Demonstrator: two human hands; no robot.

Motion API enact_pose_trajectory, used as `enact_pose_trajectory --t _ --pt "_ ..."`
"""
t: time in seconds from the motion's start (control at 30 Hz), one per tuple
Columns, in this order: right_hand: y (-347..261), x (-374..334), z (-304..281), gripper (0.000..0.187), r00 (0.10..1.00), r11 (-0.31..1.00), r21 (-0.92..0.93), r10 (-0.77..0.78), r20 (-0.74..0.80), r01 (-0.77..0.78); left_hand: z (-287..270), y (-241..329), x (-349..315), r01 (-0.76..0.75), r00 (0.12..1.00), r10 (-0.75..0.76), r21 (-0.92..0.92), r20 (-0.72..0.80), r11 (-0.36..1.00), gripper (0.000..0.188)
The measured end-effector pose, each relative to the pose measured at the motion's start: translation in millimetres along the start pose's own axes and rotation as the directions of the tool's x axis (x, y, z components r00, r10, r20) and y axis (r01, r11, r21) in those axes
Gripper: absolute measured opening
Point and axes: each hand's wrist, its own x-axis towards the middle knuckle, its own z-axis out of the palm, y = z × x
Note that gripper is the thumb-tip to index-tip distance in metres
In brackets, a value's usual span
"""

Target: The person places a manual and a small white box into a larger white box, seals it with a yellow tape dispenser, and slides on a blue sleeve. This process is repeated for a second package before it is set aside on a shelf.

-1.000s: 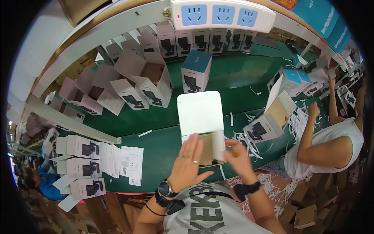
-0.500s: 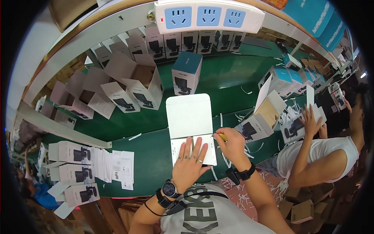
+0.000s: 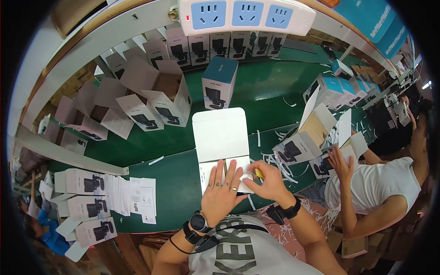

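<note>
A white carton (image 3: 221, 135) stands in front of me with its lid flap folded back, away from me. My left hand (image 3: 220, 185) lies flat across the carton's near part, fingers spread, a ring on one finger. At the carton's right edge, my right hand (image 3: 268, 181) is closed around a small yellow tool (image 3: 259, 173), whose exact kind is hidden by the fingers. A bit of white strip or flap (image 3: 246, 176) sticks up between that hand and the left fingertips; whether it is pinched I cannot tell.
Printed open boxes (image 3: 172, 103) stand at the back left, and a closed teal-topped box (image 3: 219, 82) behind the carton. Paper leaflets (image 3: 143, 197) lie left. Right are an open box (image 3: 302, 140) and a co-worker (image 3: 380, 183) handling another. A power strip (image 3: 247, 16) hangs above.
My right hand has moved slightly left and down along the carton's edge, and a white piece now sticks up beside it. My left hand stays put. The co-worker's box has shifted nearer.
</note>
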Motion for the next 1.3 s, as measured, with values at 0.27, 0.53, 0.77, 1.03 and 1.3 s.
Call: enact_pose_trajectory --t 0.27,0.53,0.77,1.03,1.3 --pt "25 -8 -39 0.025 0.946 0.888 -0.333 0.270 -0.182 -0.318 4 -14 -15 -0.037 0.997 0.026 -0.156 -0.074 0.987 0.082" --pt "-80 49 45 0.015 0.974 0.961 -0.202 -0.210 -0.081 0.190 1 -24 -41 -0.086 0.995 0.089 0.068 -0.049 0.994 0.060" --pt "-77 77 106 0.011 0.932 0.911 -0.212 -0.361 0.001 0.353 12 -40 -55 -0.131 0.991 0.130 -0.011 -0.034 0.991 0.053" --pt "-82 80 124 0.017 0.920 0.920 -0.081 -0.372 0.124 0.383 16 -48 -63 -0.096 0.994 0.091 -0.075 -0.066 0.993 0.050" --pt "-85 63 105 0.020 0.940 0.953 0.046 -0.304 0.154 0.301 9 -54 -66 -0.081 0.994 0.089 -0.119 0.060 0.990 0.050"
